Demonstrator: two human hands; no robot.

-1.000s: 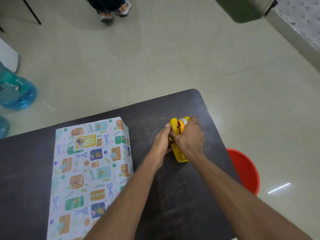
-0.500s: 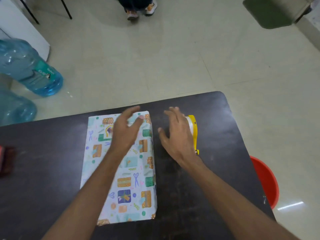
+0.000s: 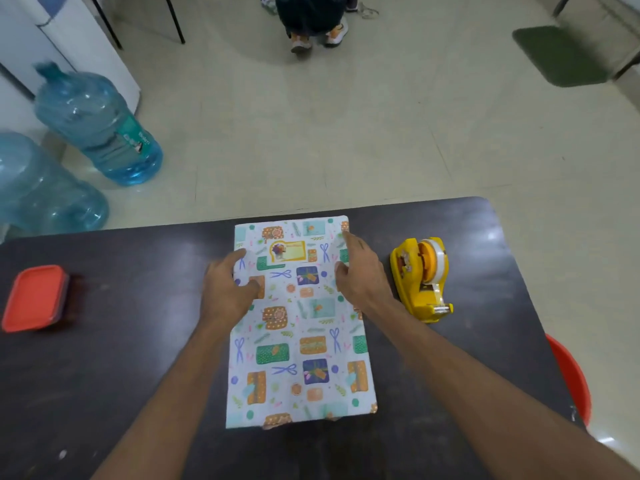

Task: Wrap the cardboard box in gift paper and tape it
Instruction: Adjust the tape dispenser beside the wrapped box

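Both arms reach fwd from the bottom of the view, bare, w/ elbows out of sight. They angle in toward each other, so the hands end up close but not touching. Left hand [image 3: 227, 294] is palm down, fingers spread a bit, thumb sticking out to the right. Right hand [image 3: 362, 273] is palm down too, pointer finger straight ahead, other fingers loose. Neither hand is closed around anything.
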